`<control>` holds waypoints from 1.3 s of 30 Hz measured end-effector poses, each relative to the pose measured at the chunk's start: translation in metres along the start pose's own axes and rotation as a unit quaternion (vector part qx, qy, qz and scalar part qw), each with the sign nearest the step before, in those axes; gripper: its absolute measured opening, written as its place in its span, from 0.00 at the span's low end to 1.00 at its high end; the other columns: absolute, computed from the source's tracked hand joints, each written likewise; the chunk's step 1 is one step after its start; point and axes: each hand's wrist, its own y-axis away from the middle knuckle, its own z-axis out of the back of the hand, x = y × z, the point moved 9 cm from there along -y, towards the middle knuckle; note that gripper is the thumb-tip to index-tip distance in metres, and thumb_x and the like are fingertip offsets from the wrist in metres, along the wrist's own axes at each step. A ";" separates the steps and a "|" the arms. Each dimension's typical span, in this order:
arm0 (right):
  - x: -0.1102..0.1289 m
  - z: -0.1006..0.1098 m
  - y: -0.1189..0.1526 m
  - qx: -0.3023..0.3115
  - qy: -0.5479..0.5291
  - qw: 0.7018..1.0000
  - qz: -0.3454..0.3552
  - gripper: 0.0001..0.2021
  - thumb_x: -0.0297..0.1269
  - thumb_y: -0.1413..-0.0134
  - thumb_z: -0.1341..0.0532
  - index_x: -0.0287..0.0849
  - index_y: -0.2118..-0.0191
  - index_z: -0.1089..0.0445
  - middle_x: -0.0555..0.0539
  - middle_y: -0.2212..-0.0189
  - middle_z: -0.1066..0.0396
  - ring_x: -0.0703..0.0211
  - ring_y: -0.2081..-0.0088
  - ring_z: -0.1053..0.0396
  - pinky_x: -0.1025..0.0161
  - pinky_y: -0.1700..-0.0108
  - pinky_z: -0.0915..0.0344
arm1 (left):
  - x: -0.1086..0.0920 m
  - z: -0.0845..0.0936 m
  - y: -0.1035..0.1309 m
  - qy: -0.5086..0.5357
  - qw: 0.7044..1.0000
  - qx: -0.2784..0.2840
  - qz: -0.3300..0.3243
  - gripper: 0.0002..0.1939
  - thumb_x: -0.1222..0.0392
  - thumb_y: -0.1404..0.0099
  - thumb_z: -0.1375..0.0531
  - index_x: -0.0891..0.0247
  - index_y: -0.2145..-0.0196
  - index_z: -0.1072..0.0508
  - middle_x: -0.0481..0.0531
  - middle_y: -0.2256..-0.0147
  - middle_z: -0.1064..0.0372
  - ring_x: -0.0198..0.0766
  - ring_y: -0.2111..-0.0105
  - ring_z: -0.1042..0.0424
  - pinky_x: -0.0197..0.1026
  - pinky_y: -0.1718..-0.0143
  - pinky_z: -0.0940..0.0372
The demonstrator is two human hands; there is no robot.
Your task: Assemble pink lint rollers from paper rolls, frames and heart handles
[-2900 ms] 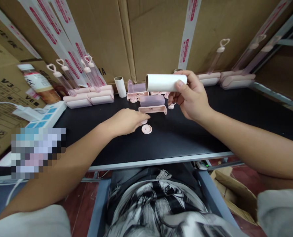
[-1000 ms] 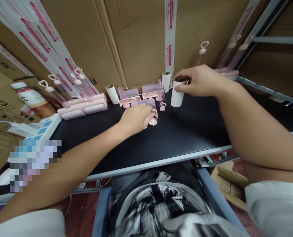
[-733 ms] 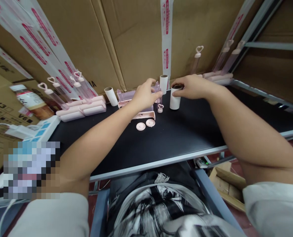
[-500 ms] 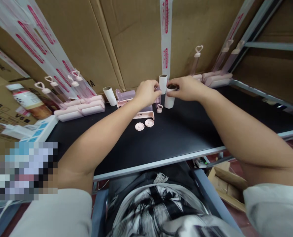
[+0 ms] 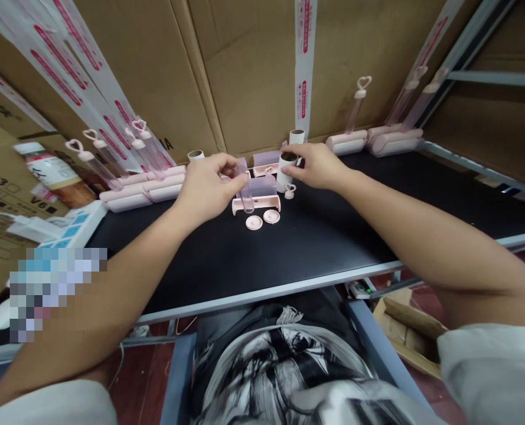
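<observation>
My left hand (image 5: 212, 188) pinches a clear pinkish tube (image 5: 247, 199), its lower end tilted over an open pale pink case (image 5: 256, 205). With thumb and fingers, my right hand (image 5: 319, 165) grips an upright white paper roll (image 5: 284, 176) around its top. Just right of that roll's base, a pink heart-shaped loop cap (image 5: 290, 190) rests on the black table. Two round pink end caps (image 5: 262, 220) lie in front of the open case. Behind it is another opened pink case with a lilac part (image 5: 266, 159), partly hidden.
White rolls stand behind (image 5: 296, 136) and at left (image 5: 195, 155), the latter partly hidden by my hand. Closed pink cases with heart-topped tubes line both the left (image 5: 147, 188) and right (image 5: 395, 140). A drink bottle (image 5: 54, 174) and power strip (image 5: 76, 230) are far left. Cardboard boxes (image 5: 244, 71) back the table.
My left hand has moved left with the clear tube, over the open case. My right hand has shifted the white roll slightly left. The heart-loop cap now lies apart from the tube.
</observation>
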 end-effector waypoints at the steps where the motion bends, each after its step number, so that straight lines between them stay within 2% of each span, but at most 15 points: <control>1: 0.001 -0.001 0.000 0.003 0.000 1.000 0.000 0.25 0.44 0.35 0.33 0.46 0.35 0.21 0.41 0.40 0.18 0.38 0.44 0.19 0.44 0.39 0.25 | 0.005 -0.003 0.005 0.005 1.000 0.007 0.006 0.10 0.54 0.37 0.31 0.61 0.60 0.18 0.50 0.65 0.19 0.39 0.65 0.25 0.43 0.57 0.28; 7: 0.006 -0.005 0.004 0.020 0.002 1.000 0.017 0.27 0.44 0.34 0.35 0.43 0.33 0.23 0.38 0.38 0.20 0.38 0.45 0.19 0.44 0.40 0.25 | 0.020 -0.025 0.019 0.050 0.998 0.026 0.011 0.15 0.51 0.36 0.32 0.62 0.56 0.17 0.50 0.63 0.18 0.36 0.67 0.26 0.40 0.59 0.30; 15: 0.002 -0.001 0.007 0.018 0.016 1.000 0.005 0.30 0.47 0.35 0.34 0.46 0.31 0.27 0.37 0.34 0.24 0.41 0.54 0.18 0.41 0.40 0.26 | 0.010 -0.032 0.025 0.058 0.998 0.021 -0.012 0.13 0.53 0.35 0.32 0.61 0.56 0.18 0.50 0.63 0.18 0.37 0.66 0.24 0.40 0.59 0.29; 19: 0.005 0.022 0.010 -0.052 0.014 0.998 -0.024 0.31 0.50 0.37 0.31 0.51 0.31 0.30 0.39 0.36 0.24 0.40 0.51 0.19 0.40 0.41 0.26 | 0.005 -0.034 0.028 0.040 0.998 0.030 -0.026 0.12 0.54 0.35 0.33 0.61 0.56 0.18 0.51 0.62 0.18 0.40 0.63 0.22 0.41 0.58 0.28; 21: 0.009 0.033 0.013 -0.079 0.022 0.996 -0.041 0.25 0.52 0.36 0.32 0.55 0.36 0.27 0.41 0.43 0.19 0.38 0.51 0.20 0.40 0.44 0.26 | 0.004 -0.034 0.029 0.033 0.998 0.030 -0.035 0.11 0.55 0.34 0.33 0.60 0.57 0.18 0.51 0.62 0.18 0.40 0.62 0.22 0.42 0.56 0.28; 23: 0.015 0.031 0.014 -0.044 0.047 0.997 -0.047 0.17 0.52 0.34 0.34 0.53 0.46 0.21 0.42 0.55 0.16 0.37 0.54 0.20 0.41 0.48 0.25 | 0.006 -0.034 0.028 0.027 0.998 0.027 -0.040 0.10 0.55 0.33 0.34 0.60 0.56 0.18 0.51 0.61 0.18 0.40 0.61 0.22 0.42 0.55 0.28; 25: 0.020 0.015 0.017 0.045 0.094 0.994 -0.044 0.12 0.49 0.35 0.34 0.49 0.59 0.18 0.42 0.65 0.17 0.37 0.58 0.19 0.44 0.53 0.26 | 0.009 -0.034 0.027 0.024 0.999 0.022 -0.043 0.11 0.55 0.33 0.33 0.60 0.55 0.18 0.50 0.61 0.18 0.40 0.61 0.22 0.42 0.54 0.28; 27: 0.022 -0.005 0.021 0.128 0.147 0.980 -0.039 0.12 0.47 0.38 0.33 0.47 0.68 0.19 0.42 0.71 0.19 0.39 0.62 0.19 0.48 0.58 0.27 | 0.013 -0.034 0.025 0.026 0.998 0.017 -0.045 0.11 0.55 0.33 0.33 0.60 0.55 0.18 0.51 0.60 0.17 0.40 0.61 0.21 0.42 0.53 0.28; 28: 0.022 -0.011 0.023 0.149 0.169 0.974 -0.038 0.12 0.46 0.39 0.33 0.46 0.69 0.19 0.41 0.71 0.19 0.40 0.63 0.19 0.49 0.59 0.28 | 0.014 -0.034 0.024 0.028 0.998 0.014 -0.046 0.11 0.54 0.33 0.33 0.61 0.55 0.18 0.51 0.60 0.17 0.40 0.60 0.21 0.43 0.52 0.28; 30: 0.023 -0.017 0.025 0.154 0.199 0.967 -0.040 0.11 0.44 0.39 0.33 0.47 0.69 0.18 0.41 0.69 0.18 0.40 0.62 0.19 0.50 0.60 0.28 | 0.016 -0.034 0.023 0.032 0.998 0.009 -0.047 0.12 0.54 0.33 0.33 0.61 0.54 0.18 0.51 0.59 0.17 0.41 0.58 0.20 0.43 0.51 0.28; 34: 0.020 -0.013 0.025 0.119 0.223 0.965 -0.064 0.09 0.44 0.40 0.33 0.46 0.66 0.18 0.39 0.67 0.18 0.36 0.61 0.19 0.47 0.60 0.27 | 0.018 -0.033 0.023 0.034 0.999 0.007 -0.038 0.12 0.54 0.32 0.32 0.61 0.53 0.18 0.52 0.58 0.16 0.42 0.57 0.19 0.43 0.50 0.28; 36: 0.015 -0.014 0.025 0.127 0.224 0.963 -0.077 0.11 0.45 0.39 0.32 0.45 0.68 0.18 0.37 0.68 0.18 0.34 0.61 0.19 0.45 0.61 0.27 | 0.019 -0.033 0.024 0.032 0.999 0.009 -0.033 0.13 0.54 0.32 0.32 0.61 0.53 0.18 0.52 0.57 0.16 0.42 0.56 0.19 0.43 0.50 0.27; 39: 0.010 -0.019 0.026 0.159 0.230 0.958 -0.071 0.12 0.46 0.37 0.32 0.45 0.68 0.19 0.38 0.67 0.18 0.36 0.62 0.19 0.48 0.62 0.30 | 0.021 -0.033 0.024 0.036 0.999 0.009 -0.029 0.13 0.55 0.32 0.32 0.61 0.52 0.18 0.52 0.57 0.16 0.42 0.56 0.19 0.43 0.50 0.27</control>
